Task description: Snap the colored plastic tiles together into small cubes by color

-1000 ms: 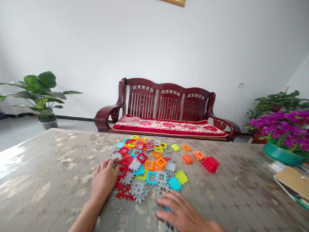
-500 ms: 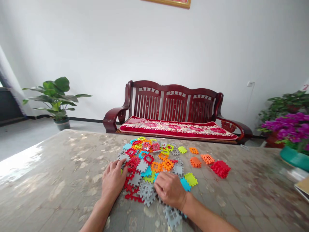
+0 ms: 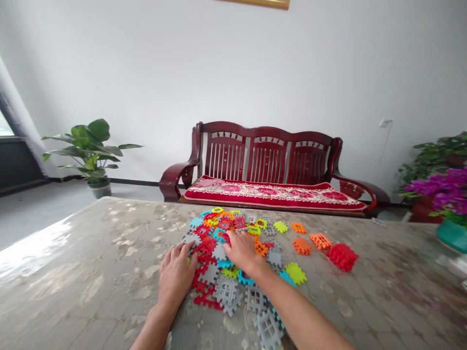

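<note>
Head view, and what I see first is a glossy patterned tabletop (image 3: 109,277) with a heap of toothed plastic pieces (image 3: 219,253) spread over it. Nearest lies a grey windowed piece (image 3: 269,330), at the heap's near right corner. The left hand (image 3: 178,272) rests along the heap's left edge, fingers bent; I can't tell whether it grips anything. The right hand (image 3: 241,248) reaches over the heap's middle, fingers curled down onto a red piece (image 3: 227,237); whether they pinch it, I can't say. Right of the heap sit loose orange pieces (image 3: 302,246) and a red stack (image 3: 342,257). Farther right are purple flowers (image 3: 443,189). Beyond the heap stands a dark red wooden bench (image 3: 267,153), a potted plant (image 3: 97,131) off to its left, against a white wall (image 3: 255,63).
</note>
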Available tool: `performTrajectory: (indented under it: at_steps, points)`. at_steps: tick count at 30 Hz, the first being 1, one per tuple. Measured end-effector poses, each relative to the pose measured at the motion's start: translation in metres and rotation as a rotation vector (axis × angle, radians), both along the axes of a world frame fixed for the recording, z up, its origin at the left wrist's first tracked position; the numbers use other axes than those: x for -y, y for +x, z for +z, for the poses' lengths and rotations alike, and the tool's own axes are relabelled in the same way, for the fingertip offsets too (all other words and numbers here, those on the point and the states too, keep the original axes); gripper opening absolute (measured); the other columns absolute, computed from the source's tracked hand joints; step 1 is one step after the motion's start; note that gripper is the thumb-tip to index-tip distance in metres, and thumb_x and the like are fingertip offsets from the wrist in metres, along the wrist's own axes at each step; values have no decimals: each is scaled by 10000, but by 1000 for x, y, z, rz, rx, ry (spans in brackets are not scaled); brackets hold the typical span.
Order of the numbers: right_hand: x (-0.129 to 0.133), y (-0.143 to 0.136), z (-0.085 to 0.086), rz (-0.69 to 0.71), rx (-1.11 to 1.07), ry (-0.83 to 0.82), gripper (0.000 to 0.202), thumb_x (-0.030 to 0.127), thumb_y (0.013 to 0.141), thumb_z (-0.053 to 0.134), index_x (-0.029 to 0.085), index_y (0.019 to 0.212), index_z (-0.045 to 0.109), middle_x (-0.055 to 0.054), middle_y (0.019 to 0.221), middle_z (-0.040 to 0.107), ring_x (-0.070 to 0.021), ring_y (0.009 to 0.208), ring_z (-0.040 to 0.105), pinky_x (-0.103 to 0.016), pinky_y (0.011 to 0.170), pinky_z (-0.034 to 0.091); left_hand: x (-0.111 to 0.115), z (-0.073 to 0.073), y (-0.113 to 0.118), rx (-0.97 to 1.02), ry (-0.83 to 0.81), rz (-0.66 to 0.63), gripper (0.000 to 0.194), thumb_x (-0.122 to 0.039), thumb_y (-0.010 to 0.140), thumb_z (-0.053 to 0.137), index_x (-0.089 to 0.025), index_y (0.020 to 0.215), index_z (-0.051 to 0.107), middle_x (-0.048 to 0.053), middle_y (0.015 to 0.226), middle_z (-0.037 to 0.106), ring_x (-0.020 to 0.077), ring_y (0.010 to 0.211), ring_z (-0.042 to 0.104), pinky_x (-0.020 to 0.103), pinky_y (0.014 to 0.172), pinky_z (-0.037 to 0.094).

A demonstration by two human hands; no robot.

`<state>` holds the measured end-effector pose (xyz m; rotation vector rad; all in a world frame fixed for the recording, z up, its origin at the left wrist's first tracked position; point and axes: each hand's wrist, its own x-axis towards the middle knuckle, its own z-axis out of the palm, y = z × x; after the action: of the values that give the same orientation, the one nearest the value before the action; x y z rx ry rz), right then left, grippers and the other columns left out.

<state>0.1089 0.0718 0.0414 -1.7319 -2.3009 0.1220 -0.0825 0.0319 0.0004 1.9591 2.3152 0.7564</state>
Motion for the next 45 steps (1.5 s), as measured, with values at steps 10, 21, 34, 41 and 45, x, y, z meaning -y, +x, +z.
performTrajectory:
  at_steps: [10,21,34,41,45]
  points:
    - [9,68,6,-194,-347,69,462,219,869,501,255,1326,564,-41,1130,732,-207,1005,678,-313,871,490,0,0,-1,-7,-16,-16,465,-377,941,364,-245,1317,604,98,1348,586,286,1263,496,445,1066,384]
    - [41,198,-20,-389,-590,-49,417,319,784,483,172,1107,702,-77,1009,755,-239,861,713,-362,781,564,-2,-1,-2,-10,-20,-4,474,-398,939,356,-258,1317,605,96,1344,590,288,1279,487,447,1073,378]
    - [59,192,-38,-257,-375,-46,638,160,664,623,89,1297,584,-161,1278,631,-265,1191,590,-401,1054,436,-3,-1,-4,-34,-45,-16,496,-414,948,315,-256,1328,593,101,1346,582,285,1260,506,444,1069,387]
    - [68,187,-29,-194,-241,13,740,88,684,564,154,1415,478,-153,1428,516,-261,1331,480,-412,1128,368,-4,0,-5,-30,-48,-16,493,-432,937,336,-263,1316,604,104,1337,590,293,1247,519,449,1061,401]
    - [67,189,-33,-178,-205,10,675,99,748,540,162,1417,478,-158,1366,572,-272,1284,524,-429,1110,389,-5,-2,-7,-31,-46,-18,491,-422,935,340,-267,1318,605,95,1333,596,292,1246,526,449,1068,402]
